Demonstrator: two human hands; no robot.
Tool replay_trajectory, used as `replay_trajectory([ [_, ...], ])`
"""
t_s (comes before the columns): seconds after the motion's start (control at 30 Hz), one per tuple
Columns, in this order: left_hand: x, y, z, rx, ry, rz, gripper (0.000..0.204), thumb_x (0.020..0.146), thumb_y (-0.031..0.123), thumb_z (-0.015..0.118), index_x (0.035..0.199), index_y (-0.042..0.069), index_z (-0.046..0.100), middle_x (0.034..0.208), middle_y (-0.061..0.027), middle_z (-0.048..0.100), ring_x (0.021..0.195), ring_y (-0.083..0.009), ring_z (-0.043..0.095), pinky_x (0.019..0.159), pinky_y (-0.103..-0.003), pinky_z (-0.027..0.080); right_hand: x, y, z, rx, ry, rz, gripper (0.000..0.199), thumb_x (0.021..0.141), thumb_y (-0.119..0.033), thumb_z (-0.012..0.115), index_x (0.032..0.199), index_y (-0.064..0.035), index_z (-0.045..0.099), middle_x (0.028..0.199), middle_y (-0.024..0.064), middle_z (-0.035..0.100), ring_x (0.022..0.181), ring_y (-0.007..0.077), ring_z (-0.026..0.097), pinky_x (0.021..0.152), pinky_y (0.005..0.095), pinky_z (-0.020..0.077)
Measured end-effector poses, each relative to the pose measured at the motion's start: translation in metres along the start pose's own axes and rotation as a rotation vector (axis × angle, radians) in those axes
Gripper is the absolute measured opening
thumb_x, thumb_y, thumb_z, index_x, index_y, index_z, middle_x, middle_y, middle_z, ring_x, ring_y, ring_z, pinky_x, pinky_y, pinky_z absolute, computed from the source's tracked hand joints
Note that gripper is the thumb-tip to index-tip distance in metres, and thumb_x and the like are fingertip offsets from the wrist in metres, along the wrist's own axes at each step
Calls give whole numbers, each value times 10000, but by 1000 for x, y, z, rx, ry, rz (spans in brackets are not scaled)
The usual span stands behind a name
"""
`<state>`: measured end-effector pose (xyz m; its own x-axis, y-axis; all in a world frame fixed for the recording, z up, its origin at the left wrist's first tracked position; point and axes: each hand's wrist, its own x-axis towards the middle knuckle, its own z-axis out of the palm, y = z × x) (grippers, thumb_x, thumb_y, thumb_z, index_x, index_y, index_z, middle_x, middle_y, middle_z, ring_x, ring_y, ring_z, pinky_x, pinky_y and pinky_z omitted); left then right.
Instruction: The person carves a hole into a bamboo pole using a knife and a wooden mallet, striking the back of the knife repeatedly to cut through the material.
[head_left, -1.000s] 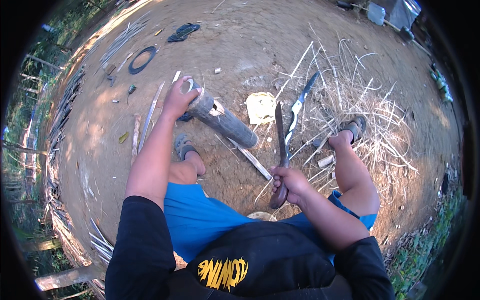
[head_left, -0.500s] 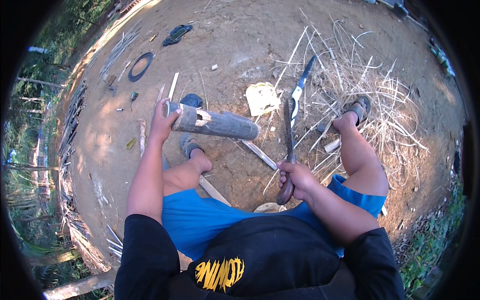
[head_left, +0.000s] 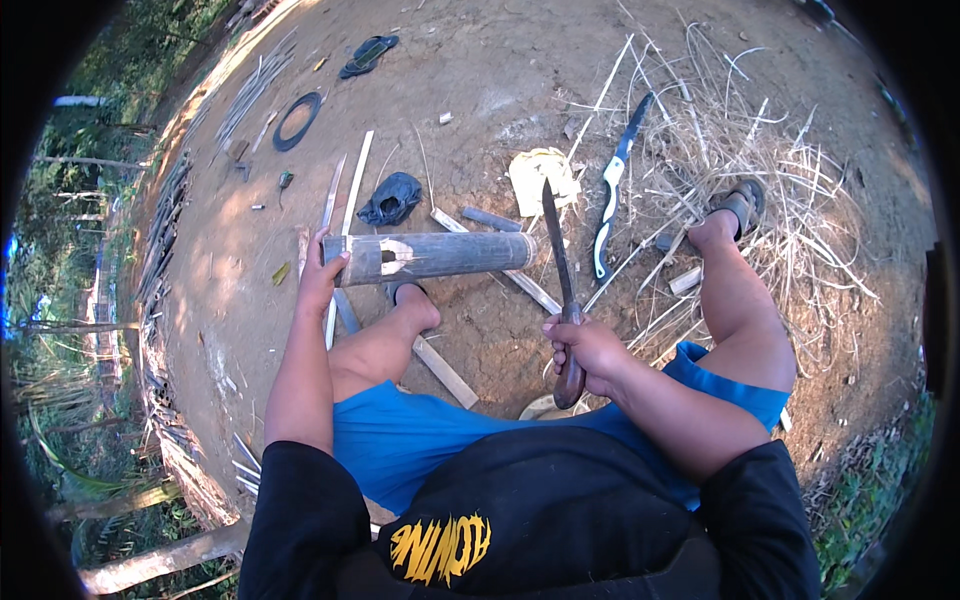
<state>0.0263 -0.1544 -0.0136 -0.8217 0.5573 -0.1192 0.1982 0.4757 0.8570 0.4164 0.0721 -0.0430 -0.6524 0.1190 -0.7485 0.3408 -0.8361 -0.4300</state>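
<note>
- Far left, on bare dirt ground [head_left: 480, 90]: a dark rubber ring [head_left: 297, 121] lying flat; beyond it, further right, a dark sandal [head_left: 368, 55]. Thin split strips [head_left: 345, 195] lie between ring and the person's left hand.
- Left hand [head_left: 318, 275]: grip closed around the left end of a bamboo section [head_left: 430, 256], fingers wrapped over the cut rim.
- Bamboo section: dark grey-green tube, lying roughly level, running left to right across the view just beyond the person's left knee. A pale scraped patch shows on its upper face near the left end. Right end free, not touching the blade as far as can be told.
- Just beyond the tube, a crumpled dark cloth [head_left: 391, 198] on the ground. Flat wooden slats [head_left: 445, 372] lie under and near the left leg.
- Centre: a pale folded sheet [head_left: 540, 177] on the dirt, far side of the tube's right end.
- Right hand [head_left: 583, 350]: grip clamped on the dark wooden handle of a long knife [head_left: 556, 240]; blade points away from the person, tip up near the pale sheet, passing just right of the tube's end.
- Right of the blade: a second knife [head_left: 612, 190] with white-and-dark handle, lying loose on the ground, well apart from both hands.
- Far right: a heap of dry pale shavings and straw [head_left: 790, 190]; the person's right foot in a sandal [head_left: 738, 205] rests in it.
- Person seated, blue shorts, dark top.
</note>
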Motion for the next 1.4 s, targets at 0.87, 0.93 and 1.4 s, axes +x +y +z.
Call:
replay_trajectory([
  [0.87, 21, 22, 15, 12, -61, 178, 699, 791, 85, 704, 1456, 94, 489, 1477, -161, 469, 1374, -255, 445, 1147, -346, 313, 9, -2, -8, -28, 14, 17, 207, 935, -89, 650, 1091, -70, 515, 734, 11, 508, 593, 127, 526, 541, 312, 473],
  [0.93, 22, 26, 18, -24, -80, 131, 714, 780, 84, 701, 1461, 82, 487, 1554, -184, 379, 1457, -272, 340, 1189, -359, 242, 9, -2, -9, -14, 15, 25, 208, 932, -86, 654, 1088, -69, 518, 730, 9, 508, 591, 127, 525, 540, 312, 473],
  [1.4, 5, 66, 51, 301, -76, 433, 831, 769, 185, 779, 1492, -7, 416, 1583, -227, 343, 1490, -317, 305, 1214, -395, 237, 10, 0, -15, -58, 31, 8, 184, 935, -93, 641, 1090, -49, 554, 759, 8, 519, 616, 132, 543, 578, 325, 501],
])
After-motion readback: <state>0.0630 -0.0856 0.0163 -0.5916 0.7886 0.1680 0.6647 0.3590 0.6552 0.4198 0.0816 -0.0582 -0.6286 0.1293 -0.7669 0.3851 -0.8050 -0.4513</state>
